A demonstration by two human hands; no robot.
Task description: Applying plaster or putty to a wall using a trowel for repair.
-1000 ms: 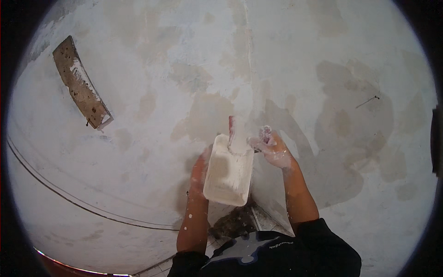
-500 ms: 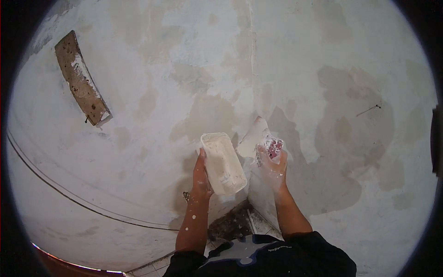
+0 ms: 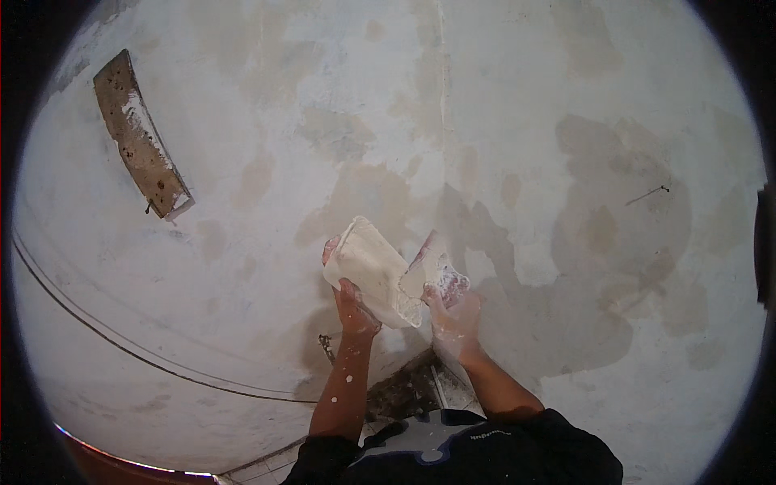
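My left hand grips a white rectangular tray caked with putty, tilted up toward the left in front of a patched wall. My right hand holds a putty knife with a plaster-smeared blade, and the blade rests against the tray's right end. Both hands and forearms are spattered with white plaster.
The wall is whitish with tan and grey damp patches. A brown wooden strip is fixed at the upper left. A thin dark cable curves across the lower left. A small nail sticks out at the right.
The tray has tilted from nearly upright to slanting up-left. My right hand has come in from the wall to the tray's right end with the knife.
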